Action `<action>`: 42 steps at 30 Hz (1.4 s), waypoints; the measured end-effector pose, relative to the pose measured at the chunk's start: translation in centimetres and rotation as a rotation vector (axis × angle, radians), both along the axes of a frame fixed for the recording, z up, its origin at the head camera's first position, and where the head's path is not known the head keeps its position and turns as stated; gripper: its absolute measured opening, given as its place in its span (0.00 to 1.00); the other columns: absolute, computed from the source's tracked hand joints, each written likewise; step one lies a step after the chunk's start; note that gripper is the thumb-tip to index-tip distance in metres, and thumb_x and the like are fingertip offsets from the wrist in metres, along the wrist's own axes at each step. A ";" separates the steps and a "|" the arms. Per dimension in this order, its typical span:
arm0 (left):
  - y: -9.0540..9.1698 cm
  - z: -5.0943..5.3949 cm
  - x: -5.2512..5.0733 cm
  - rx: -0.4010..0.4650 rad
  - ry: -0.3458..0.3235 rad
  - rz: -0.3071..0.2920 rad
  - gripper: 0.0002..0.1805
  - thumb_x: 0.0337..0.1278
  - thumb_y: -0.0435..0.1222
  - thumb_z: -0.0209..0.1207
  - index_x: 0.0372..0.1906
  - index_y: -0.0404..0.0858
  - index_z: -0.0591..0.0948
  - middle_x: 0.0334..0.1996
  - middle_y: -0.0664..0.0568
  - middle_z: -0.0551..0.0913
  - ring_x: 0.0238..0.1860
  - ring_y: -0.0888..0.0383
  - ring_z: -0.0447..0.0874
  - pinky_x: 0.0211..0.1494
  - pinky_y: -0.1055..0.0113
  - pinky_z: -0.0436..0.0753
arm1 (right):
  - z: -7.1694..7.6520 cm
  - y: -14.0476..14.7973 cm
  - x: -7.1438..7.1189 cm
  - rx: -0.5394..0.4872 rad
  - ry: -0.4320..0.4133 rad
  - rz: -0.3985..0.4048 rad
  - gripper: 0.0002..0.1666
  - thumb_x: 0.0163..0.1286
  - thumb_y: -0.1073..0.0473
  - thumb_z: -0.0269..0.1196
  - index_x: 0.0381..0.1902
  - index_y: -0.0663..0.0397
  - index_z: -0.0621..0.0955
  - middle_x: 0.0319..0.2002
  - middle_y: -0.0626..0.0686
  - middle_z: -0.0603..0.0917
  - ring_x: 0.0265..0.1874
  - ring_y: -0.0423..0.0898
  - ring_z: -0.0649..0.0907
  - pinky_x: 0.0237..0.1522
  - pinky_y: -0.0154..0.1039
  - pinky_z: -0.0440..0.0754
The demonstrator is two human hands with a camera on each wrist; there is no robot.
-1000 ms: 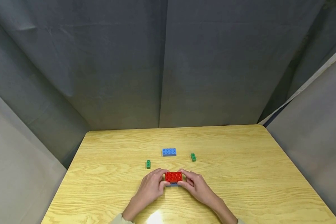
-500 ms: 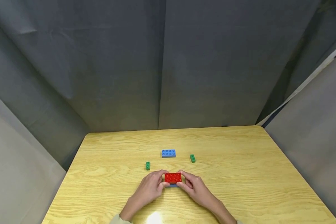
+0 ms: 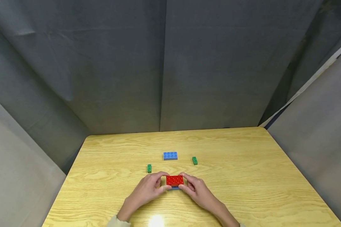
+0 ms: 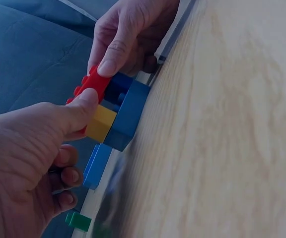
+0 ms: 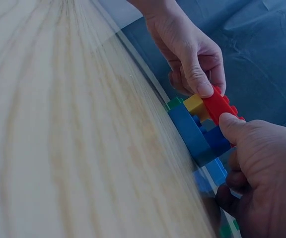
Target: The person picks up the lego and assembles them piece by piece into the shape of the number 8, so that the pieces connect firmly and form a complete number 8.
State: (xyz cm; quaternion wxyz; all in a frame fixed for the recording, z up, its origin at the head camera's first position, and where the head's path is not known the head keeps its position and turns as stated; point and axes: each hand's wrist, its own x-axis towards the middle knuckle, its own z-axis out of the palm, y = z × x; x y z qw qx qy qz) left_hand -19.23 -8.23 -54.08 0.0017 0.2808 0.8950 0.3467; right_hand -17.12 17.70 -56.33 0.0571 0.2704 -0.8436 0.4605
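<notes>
Best, I reckon: hold red brick [image 3: 174, 180] level, line it up w/ yellow block [image 4: 102, 123] & dk blue block [image 5: 216, 141], then press both ends evenly, straight down; a lopsided push could tip it. My L grip [image 3: 148, 188] & R grip [image 3: 198, 190] each pinch one end, parted just enough to span it. Its middle shows btwn them, above lower blue brick [image 4: 129, 116] on desk [image 3: 244, 176]; can't tell if fully seated.

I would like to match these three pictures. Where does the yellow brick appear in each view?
Head: not visible in this picture.
Left wrist: the yellow brick is left of centre, near mid-height, between the red brick and the bottom blue brick.
Right wrist: the yellow brick is right of centre, slightly above the middle.
Shared landmark: the red brick, seen in all three views.
</notes>
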 end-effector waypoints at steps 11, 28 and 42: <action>-1.2 0.3 -0.5 -0.019 -0.030 0.001 0.26 0.59 0.57 0.71 0.58 0.50 0.85 0.17 0.65 0.63 0.19 0.69 0.55 0.26 0.73 0.59 | 0.1 0.2 0.0 0.026 -0.060 -0.015 0.21 0.77 0.48 0.64 0.65 0.39 0.81 0.20 0.36 0.65 0.18 0.29 0.60 0.24 0.26 0.62; -2.9 -0.7 -1.7 -0.075 0.061 0.175 0.30 0.66 0.47 0.70 0.70 0.45 0.79 0.18 0.64 0.66 0.19 0.68 0.58 0.23 0.71 0.61 | 0.3 0.1 0.1 0.036 -0.091 -0.009 0.22 0.78 0.47 0.63 0.66 0.41 0.80 0.19 0.36 0.65 0.18 0.29 0.60 0.24 0.27 0.64; -4.0 -1.8 -2.3 -0.114 0.141 0.290 0.30 0.65 0.43 0.71 0.70 0.45 0.80 0.19 0.63 0.67 0.19 0.66 0.58 0.26 0.70 0.62 | 0.2 0.1 0.0 0.039 -0.062 -0.002 0.21 0.78 0.47 0.63 0.65 0.41 0.80 0.19 0.35 0.65 0.18 0.29 0.60 0.24 0.26 0.63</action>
